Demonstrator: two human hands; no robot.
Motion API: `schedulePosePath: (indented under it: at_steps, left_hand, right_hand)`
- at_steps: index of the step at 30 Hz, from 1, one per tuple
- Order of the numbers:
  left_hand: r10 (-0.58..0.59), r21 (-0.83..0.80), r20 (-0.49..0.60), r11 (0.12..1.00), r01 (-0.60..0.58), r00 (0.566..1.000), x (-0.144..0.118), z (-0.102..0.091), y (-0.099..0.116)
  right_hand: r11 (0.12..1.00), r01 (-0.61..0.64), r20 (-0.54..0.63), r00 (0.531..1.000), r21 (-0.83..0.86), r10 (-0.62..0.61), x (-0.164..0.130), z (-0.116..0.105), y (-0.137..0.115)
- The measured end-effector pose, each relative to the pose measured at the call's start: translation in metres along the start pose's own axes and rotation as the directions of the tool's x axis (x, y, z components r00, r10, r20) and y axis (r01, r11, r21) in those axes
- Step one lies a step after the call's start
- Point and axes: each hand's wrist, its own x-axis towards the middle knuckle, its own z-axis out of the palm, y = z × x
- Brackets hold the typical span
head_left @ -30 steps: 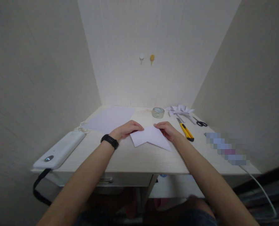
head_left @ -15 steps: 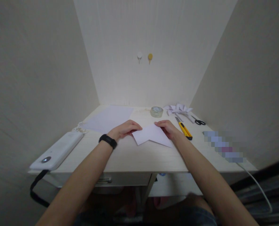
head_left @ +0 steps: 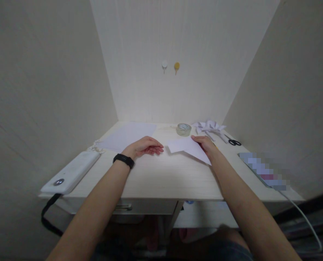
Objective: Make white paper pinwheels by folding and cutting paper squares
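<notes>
The folded white paper (head_left: 188, 144) is just right of the frame's centre, above the pale tabletop (head_left: 150, 183). Its long axis runs across the picture and slants down to the right: the shorter, blunt end points left, toward the left hand (head_left: 147, 146), and a sharp corner points to the lower right, beside the right wrist. The lower edge bends inward near its middle, and a shadow lies under the part to the right of that bend.

The right hand (head_left: 205, 145) grips the paper along its upper right edge, with the thumb near the top corner. The left hand is empty, its fingers loosely curled, just beside the paper's left end without touching it; a black wristband (head_left: 123, 160) circles that wrist.

Behind the right hand, only slivers of a yellow tool (head_left: 216, 147) show. Above the paper in the frame stands a roll of clear tape (head_left: 183, 129), with a cluster of folded white paper (head_left: 209, 126) to its right and black-handled scissors (head_left: 234, 142) beyond. A flat white sheet (head_left: 127, 136) lies farther back, left of centre. At the lower left, a white device (head_left: 70, 173) lies slantwise near the tabletop's edge.
</notes>
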Motion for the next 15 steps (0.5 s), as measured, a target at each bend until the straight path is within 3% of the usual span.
schedulePosePath:
  at_steps: [2,4,7,11,15]
  left_hand:
    - [0.023,-0.08,-0.115,0.996,-0.033,0.993,0.004,0.001,-0.001]
    - [0.038,-0.123,-0.162,0.991,-0.058,0.986,0.006,0.006,0.0]
    - [0.048,-0.092,-0.098,0.994,-0.057,0.994,0.004,0.017,0.001]
    - [0.053,0.07,0.053,0.996,-0.057,0.997,-0.002,0.027,0.001]
    - [0.055,0.209,0.111,0.975,-0.077,0.992,-0.005,0.028,-0.002]
  right_hand:
    - [0.997,-0.06,-0.009,0.998,0.047,0.061,-0.002,0.004,0.0]
    - [0.994,-0.089,0.002,0.996,0.057,0.089,-0.005,0.012,0.0]
    - [0.998,-0.058,0.055,0.997,0.021,0.057,-0.012,0.028,0.001]
    - [1.0,-0.03,0.203,0.979,-0.004,0.03,-0.021,0.047,0.005]
    - [0.999,-0.027,0.279,0.96,-0.019,0.031,-0.025,0.053,0.008]
